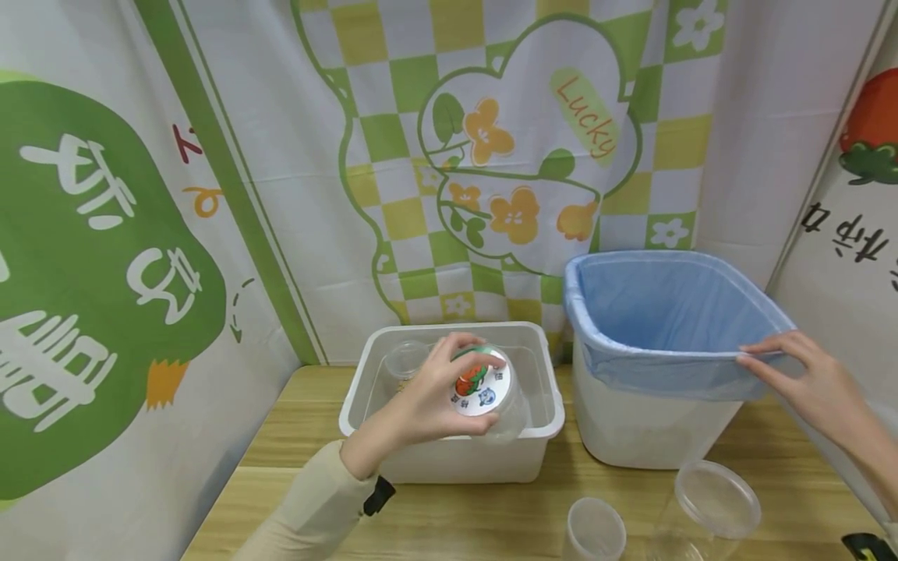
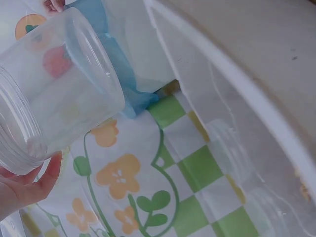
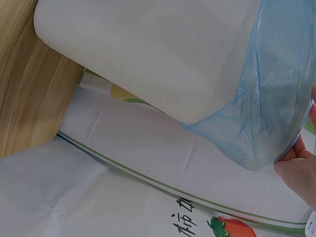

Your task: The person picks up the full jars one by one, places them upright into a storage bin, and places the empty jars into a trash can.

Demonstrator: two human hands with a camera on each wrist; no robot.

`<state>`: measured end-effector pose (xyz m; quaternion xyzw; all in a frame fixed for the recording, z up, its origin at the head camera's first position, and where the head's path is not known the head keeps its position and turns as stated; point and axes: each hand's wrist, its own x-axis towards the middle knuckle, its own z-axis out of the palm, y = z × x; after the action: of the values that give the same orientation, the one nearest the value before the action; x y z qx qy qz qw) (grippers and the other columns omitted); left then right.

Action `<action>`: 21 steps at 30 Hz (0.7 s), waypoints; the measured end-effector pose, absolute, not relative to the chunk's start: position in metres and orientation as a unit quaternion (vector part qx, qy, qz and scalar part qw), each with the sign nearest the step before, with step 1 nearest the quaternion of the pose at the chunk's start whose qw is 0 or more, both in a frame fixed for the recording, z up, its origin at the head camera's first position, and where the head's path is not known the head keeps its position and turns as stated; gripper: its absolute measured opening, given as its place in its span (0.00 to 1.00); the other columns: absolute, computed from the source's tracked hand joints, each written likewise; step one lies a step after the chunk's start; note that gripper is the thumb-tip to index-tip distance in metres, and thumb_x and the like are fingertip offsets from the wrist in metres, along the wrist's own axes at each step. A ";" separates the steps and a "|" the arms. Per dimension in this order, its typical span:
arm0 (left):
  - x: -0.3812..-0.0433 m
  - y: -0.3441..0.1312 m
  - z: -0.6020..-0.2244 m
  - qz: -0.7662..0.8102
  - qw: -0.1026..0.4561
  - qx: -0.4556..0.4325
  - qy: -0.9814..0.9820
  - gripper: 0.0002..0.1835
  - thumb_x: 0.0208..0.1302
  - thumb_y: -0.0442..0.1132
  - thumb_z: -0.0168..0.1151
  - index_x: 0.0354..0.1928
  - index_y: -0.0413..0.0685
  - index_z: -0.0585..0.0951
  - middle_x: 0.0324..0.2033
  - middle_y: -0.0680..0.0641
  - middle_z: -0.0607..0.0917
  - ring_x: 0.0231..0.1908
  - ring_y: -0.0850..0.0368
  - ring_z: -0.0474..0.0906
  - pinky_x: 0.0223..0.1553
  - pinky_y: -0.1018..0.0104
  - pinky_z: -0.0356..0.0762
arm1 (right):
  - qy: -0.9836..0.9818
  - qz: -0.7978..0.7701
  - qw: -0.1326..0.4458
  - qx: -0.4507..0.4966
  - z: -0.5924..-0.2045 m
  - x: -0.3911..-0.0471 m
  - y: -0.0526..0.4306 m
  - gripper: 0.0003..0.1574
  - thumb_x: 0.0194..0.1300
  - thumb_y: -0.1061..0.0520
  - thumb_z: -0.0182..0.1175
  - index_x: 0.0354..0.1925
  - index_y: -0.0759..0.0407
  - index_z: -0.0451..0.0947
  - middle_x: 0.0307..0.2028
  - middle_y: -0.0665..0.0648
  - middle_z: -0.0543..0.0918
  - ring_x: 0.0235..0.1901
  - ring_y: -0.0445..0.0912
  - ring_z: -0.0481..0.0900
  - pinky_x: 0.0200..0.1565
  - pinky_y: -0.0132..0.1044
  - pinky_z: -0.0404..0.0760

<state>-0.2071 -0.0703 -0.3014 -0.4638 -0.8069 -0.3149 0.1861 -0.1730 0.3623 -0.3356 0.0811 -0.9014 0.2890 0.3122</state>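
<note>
My left hand (image 1: 428, 393) grips a clear plastic jar (image 1: 517, 417) by its end, fingers and thumb spread around it. A round white label (image 1: 489, 393) with a red tomato or strawberry print faces me on that end. In the left wrist view the transparent jar (image 2: 74, 94) lies tilted, with the hand (image 2: 29, 190) at its ridged end. My right hand (image 1: 814, 378) pinches the edge of a blue bag (image 1: 673, 370) that lines a white bin (image 1: 645, 432). The right wrist view shows fingertips (image 3: 291, 154) on the folded-over bag (image 3: 271, 94), outside the bin.
Below the jar stands a white rectangular tub (image 1: 456, 461), with a clear container (image 1: 408, 358) inside it. A small translucent cup (image 1: 596, 530) and a large clear jar (image 1: 715, 499) stand on the wooden table (image 1: 435, 522), in front of the bin. Printed curtains (image 1: 295, 195) hang behind and beside the table.
</note>
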 end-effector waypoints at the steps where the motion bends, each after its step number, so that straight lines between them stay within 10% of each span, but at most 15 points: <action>1: -0.209 -0.067 -0.298 -0.317 0.185 -0.466 -0.805 0.27 0.38 0.45 0.69 0.46 0.54 0.76 0.51 0.44 0.68 0.51 0.52 0.63 0.35 0.69 0.71 | -0.901 0.291 0.312 0.082 -0.336 -0.173 0.362 0.11 0.54 0.57 0.62 0.36 0.60 0.77 0.37 0.24 0.64 0.42 0.17 0.56 0.53 0.20 0.54; 8: -0.227 -0.047 -0.275 -0.321 0.196 -0.472 -0.797 0.27 0.38 0.43 0.70 0.46 0.52 0.76 0.51 0.44 0.68 0.51 0.53 0.63 0.42 0.64 0.69 | -0.895 0.302 0.317 0.090 -0.336 -0.173 0.363 0.09 0.54 0.59 0.62 0.35 0.60 0.77 0.36 0.25 0.66 0.42 0.17 0.57 0.46 0.12 0.50; 18: -0.249 -0.020 -0.251 -0.343 0.202 -0.474 -0.786 0.28 0.41 0.43 0.70 0.49 0.50 0.75 0.49 0.44 0.67 0.50 0.53 0.62 0.41 0.66 0.68 | -0.902 0.303 0.297 0.080 -0.337 -0.173 0.364 0.10 0.55 0.58 0.61 0.37 0.60 0.76 0.37 0.26 0.65 0.43 0.16 0.55 0.59 0.29 0.53; 21: -0.256 -0.011 -0.243 -0.341 0.210 -0.474 -0.784 0.27 0.42 0.44 0.70 0.49 0.50 0.75 0.48 0.44 0.68 0.49 0.53 0.63 0.40 0.68 0.67 | -0.899 0.304 0.303 0.085 -0.338 -0.173 0.364 0.09 0.54 0.59 0.62 0.36 0.59 0.77 0.37 0.26 0.66 0.43 0.17 0.56 0.49 0.14 0.51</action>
<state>-0.2558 -0.0108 -0.2426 -0.4740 -0.7842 -0.3411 0.2097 -0.1733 0.3639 -0.3379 0.0849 -0.8992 0.3037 0.3033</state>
